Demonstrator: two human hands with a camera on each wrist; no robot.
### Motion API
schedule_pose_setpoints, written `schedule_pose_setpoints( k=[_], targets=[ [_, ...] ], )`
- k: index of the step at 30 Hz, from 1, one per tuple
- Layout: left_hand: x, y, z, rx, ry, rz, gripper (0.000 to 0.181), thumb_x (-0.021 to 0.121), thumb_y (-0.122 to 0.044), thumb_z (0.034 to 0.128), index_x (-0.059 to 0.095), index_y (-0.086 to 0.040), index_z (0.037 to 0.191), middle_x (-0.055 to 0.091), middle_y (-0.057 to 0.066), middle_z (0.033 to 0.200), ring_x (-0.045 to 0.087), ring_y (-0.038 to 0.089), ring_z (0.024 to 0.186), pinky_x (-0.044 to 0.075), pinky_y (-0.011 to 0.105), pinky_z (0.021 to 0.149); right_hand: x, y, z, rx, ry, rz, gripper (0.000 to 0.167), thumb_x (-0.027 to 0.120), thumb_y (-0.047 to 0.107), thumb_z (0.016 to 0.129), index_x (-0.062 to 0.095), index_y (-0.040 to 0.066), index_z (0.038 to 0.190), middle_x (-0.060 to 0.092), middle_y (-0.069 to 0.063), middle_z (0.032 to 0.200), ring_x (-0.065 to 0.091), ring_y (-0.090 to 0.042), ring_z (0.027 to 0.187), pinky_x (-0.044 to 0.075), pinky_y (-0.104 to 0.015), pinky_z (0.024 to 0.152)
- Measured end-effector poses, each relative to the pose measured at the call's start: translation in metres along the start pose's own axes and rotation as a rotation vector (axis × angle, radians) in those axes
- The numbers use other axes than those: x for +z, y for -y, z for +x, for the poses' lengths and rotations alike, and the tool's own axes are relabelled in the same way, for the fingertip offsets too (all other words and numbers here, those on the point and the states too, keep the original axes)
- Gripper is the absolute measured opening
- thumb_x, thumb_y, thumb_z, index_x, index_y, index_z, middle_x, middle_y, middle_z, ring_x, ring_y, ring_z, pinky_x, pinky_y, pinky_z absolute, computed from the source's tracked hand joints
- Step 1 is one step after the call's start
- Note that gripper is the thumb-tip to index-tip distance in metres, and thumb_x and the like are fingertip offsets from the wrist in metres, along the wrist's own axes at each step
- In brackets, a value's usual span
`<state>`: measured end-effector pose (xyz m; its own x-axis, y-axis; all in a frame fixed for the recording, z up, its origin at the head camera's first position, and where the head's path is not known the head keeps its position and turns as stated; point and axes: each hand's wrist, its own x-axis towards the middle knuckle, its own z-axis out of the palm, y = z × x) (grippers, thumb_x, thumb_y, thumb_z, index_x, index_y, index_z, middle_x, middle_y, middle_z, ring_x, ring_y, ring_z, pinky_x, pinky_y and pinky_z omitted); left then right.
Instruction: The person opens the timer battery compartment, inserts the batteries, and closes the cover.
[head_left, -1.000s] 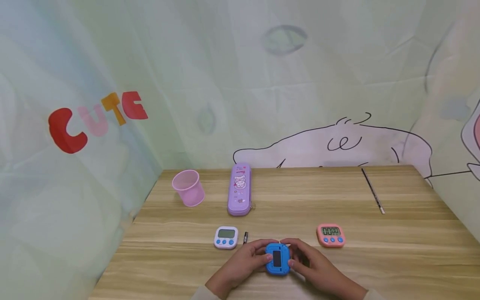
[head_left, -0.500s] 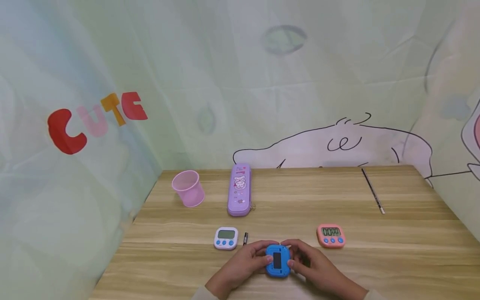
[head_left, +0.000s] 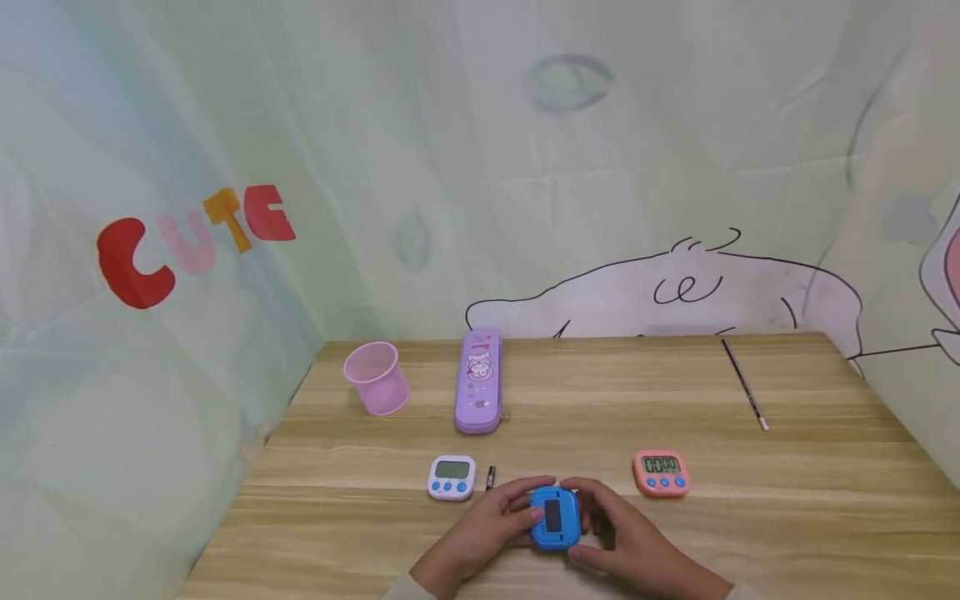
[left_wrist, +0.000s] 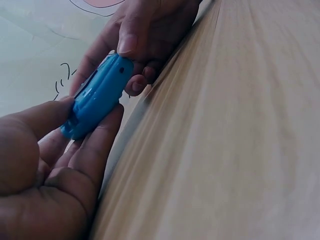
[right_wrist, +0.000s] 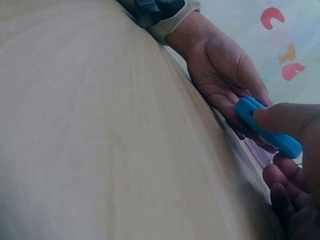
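A blue digital timer (head_left: 555,518) is held just above the table's near side, its back with a dark rectangle turned up in the head view. My left hand (head_left: 487,525) pinches its left side, thumb on the back and fingers underneath, as the left wrist view shows. My right hand (head_left: 626,537) holds the other side, index finger at the top corner and thumb (right_wrist: 280,119) against the lower edge. The timer's front is hidden. Left of the hands lie a white timer (head_left: 452,478) with a blank screen and a small black stick-like piece (head_left: 491,477), perhaps a battery.
To the right lies a coral timer (head_left: 661,473) showing zeros. A pink cup (head_left: 386,392) and a purple pencil case (head_left: 478,392) stand farther back on the wooden table (head_left: 600,392). A dark pencil (head_left: 745,383) lies at the back right. Printed curtains hang behind.
My right thumb has slid off the right part of the timer's back down to its lower right edge. The left hand keeps the same hold.
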<state>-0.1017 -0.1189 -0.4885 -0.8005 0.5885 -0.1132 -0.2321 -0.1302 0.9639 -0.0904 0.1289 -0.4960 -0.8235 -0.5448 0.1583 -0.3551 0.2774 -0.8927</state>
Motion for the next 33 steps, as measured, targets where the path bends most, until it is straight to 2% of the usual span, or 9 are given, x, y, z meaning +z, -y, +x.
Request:
schedule_pose_setpoints(
  k=[8,16,22,25,28,30,33],
  targets=[
    [0.003,0.002,-0.001,0.007,-0.016,-0.026,0.044,0.057,-0.012,0.0991,0.047,0.0,0.141,0.054,0.023,0.134,0.06,0.029,0.114,0.054,0.037,0.091,0.005,0.0,-0.002,-0.004,-0.015,-0.077,0.071,0.077,0.037,0.084,0.039,0.028,0.144,0.056,0.009,0.11,0.054,-0.01,0.099,0.047,-0.022,0.087],
    [0.007,-0.002,-0.003,-0.006,-0.055,-0.058,0.046,0.056,-0.013,0.1,0.044,0.002,0.142,0.053,0.024,0.136,0.059,0.03,0.115,0.055,0.038,0.09,0.007,0.001,-0.003,-0.012,-0.025,-0.124,0.069,0.072,0.04,0.087,0.037,0.028,0.146,0.054,0.01,0.116,0.054,-0.008,0.1,0.049,-0.023,0.087],
    [0.012,-0.008,-0.005,-0.009,-0.103,-0.014,0.046,0.05,-0.024,0.103,0.045,-0.003,0.144,0.051,0.022,0.138,0.059,0.029,0.115,0.054,0.038,0.092,0.004,0.007,0.0,0.097,-0.013,-0.08,0.07,0.07,0.045,0.088,0.035,0.03,0.147,0.053,0.007,0.122,0.052,-0.013,0.104,0.047,-0.023,0.092],
    [0.014,-0.011,-0.006,-0.015,-0.114,-0.012,0.049,0.049,-0.028,0.1032,0.044,-0.004,0.145,0.048,0.022,0.14,0.058,0.029,0.116,0.053,0.038,0.094,0.003,0.01,0.001,0.15,-0.034,-0.052,0.069,0.069,0.047,0.088,0.036,0.031,0.147,0.053,0.004,0.116,0.051,-0.016,0.101,0.045,-0.022,0.087],
    [0.015,-0.013,-0.006,-0.006,-0.101,-0.015,0.05,0.049,-0.029,0.103,0.043,-0.005,0.146,0.045,0.022,0.143,0.057,0.032,0.118,0.051,0.039,0.097,0.002,0.01,0.001,0.159,-0.053,-0.035,0.066,0.067,0.046,0.089,0.037,0.029,0.146,0.054,0.001,0.106,0.052,-0.017,0.095,0.044,-0.023,0.078],
    [0.015,-0.013,-0.007,0.015,-0.076,0.025,0.05,0.049,-0.029,0.1028,0.04,-0.009,0.148,0.041,0.021,0.147,0.055,0.033,0.121,0.049,0.039,0.099,0.002,0.009,0.001,0.15,-0.063,-0.022,0.063,0.067,0.043,0.091,0.037,0.028,0.145,0.054,0.001,0.101,0.053,-0.017,0.091,0.045,-0.023,0.074],
    [0.014,-0.011,-0.008,0.048,-0.044,0.137,0.053,0.05,-0.029,0.1024,0.035,-0.021,0.152,0.034,0.012,0.154,0.046,0.026,0.131,0.045,0.032,0.104,0.002,0.007,0.0,0.115,-0.072,-0.008,0.059,0.066,0.037,0.093,0.038,0.028,0.144,0.055,0.001,0.101,0.055,-0.015,0.088,0.047,-0.023,0.073]
  ],
)
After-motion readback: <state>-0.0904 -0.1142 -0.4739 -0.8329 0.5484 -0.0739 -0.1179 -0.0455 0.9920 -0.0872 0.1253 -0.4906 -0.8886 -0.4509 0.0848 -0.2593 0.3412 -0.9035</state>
